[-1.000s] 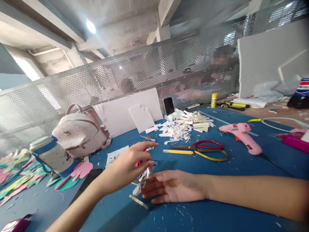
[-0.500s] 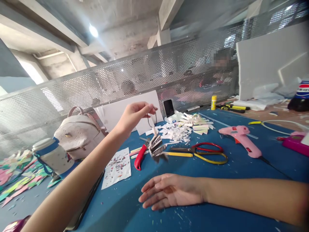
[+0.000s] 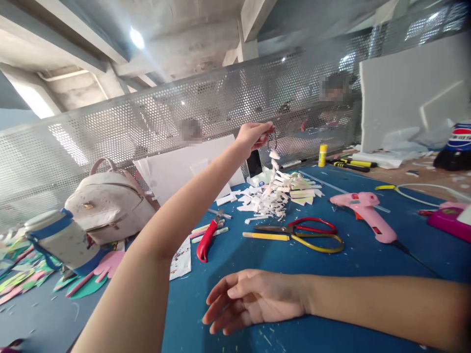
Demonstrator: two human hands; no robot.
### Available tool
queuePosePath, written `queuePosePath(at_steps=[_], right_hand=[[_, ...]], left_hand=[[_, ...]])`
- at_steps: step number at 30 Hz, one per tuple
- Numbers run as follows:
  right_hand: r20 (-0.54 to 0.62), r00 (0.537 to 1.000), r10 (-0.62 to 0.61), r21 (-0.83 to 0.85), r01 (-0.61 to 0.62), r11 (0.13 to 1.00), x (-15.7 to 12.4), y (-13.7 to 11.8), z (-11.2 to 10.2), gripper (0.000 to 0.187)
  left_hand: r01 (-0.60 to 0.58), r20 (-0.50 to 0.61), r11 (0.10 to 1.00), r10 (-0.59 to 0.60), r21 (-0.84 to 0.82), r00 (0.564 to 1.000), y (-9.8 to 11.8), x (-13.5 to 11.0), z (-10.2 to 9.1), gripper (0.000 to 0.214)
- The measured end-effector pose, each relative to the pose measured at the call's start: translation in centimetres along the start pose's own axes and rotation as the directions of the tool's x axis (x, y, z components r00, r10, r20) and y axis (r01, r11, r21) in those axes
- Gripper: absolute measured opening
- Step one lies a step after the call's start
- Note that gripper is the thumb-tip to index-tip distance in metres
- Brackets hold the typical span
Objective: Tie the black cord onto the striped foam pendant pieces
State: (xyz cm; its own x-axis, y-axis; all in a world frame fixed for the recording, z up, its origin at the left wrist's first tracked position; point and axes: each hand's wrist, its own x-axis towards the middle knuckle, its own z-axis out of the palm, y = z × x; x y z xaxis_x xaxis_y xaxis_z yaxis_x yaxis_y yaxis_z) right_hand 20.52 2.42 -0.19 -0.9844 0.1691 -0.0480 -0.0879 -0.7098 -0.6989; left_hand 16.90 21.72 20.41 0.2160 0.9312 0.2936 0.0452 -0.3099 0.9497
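Observation:
My left hand (image 3: 253, 135) is stretched far out over the blue table (image 3: 235, 255), its fingers pinched on a thin dark loop. From that loop hangs a small white piece (image 3: 274, 162) above the pile of white foam scraps (image 3: 275, 193). My right hand (image 3: 250, 300) rests on the table near the front edge, palm down, fingers loosely spread, holding nothing. A red-handled cutter (image 3: 205, 239) lies between the two arms.
Red and yellow scissors (image 3: 305, 233) and a pink glue gun (image 3: 364, 211) lie to the right. A white backpack (image 3: 106, 203), a bottle (image 3: 61, 240) and coloured paper cut-outs (image 3: 22, 274) sit left. White foam boards (image 3: 184, 166), a phone (image 3: 254, 163) and a perforated metal fence (image 3: 147, 122) stand behind.
My left hand lifted the dangling piece off the table by my right hand and carried it up and away to above the scrap pile. My right hand stayed put.

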Motion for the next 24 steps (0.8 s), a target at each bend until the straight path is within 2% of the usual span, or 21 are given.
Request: queuePosePath(at_steps=[3,5,8,11,14,19,22,24], right_hand=[[-0.018,1.000,0.010,0.007,-0.010,1.000,0.1,0.0,-0.1,0.034],[-0.013,1.000,0.009,0.017,-0.008,1.000,0.2,0.2,-0.3,0.033],[0.040,0.999,-0.014,0.040,0.013,0.999,0.3,0.4,-0.8,0.030],[0.084,0.996,-0.026,0.047,0.023,0.999,0.4,0.6,-1.2,0.029],[0.096,0.995,-0.017,0.032,0.014,0.999,0.4,0.7,-1.3,0.029],[0.033,0.999,-0.011,-0.002,0.012,1.000,0.3,0.5,-0.8,0.035],[0.001,1.000,0.001,-0.013,-0.001,1.000,0.2,0.4,-0.5,0.039],[-0.009,1.000,0.000,-0.003,0.000,1.000,0.2,0.4,-0.5,0.040]], left_hand=[[0.088,0.013,0.995,-0.087,-0.039,0.996,-0.7,2.3,2.3,0.015],[0.141,0.027,0.988,-0.140,-0.057,0.990,-0.9,3.3,3.8,0.021],[0.207,0.054,0.976,-0.204,-0.066,0.977,-1.2,4.1,5.8,0.036],[0.252,0.044,0.966,-0.250,-0.062,0.967,-1.5,4.3,6.9,0.032],[0.260,0.010,0.964,-0.260,-0.062,0.966,-1.9,4.3,7.0,0.035],[0.232,-0.056,0.970,-0.236,-0.078,0.970,-3.2,3.7,5.4,0.033],[0.164,-0.092,0.982,-0.173,-0.099,0.981,-4.4,1.5,4.3,0.034],[0.098,-0.092,0.990,-0.108,-0.105,0.990,-5.3,-1.3,3.7,0.031]])
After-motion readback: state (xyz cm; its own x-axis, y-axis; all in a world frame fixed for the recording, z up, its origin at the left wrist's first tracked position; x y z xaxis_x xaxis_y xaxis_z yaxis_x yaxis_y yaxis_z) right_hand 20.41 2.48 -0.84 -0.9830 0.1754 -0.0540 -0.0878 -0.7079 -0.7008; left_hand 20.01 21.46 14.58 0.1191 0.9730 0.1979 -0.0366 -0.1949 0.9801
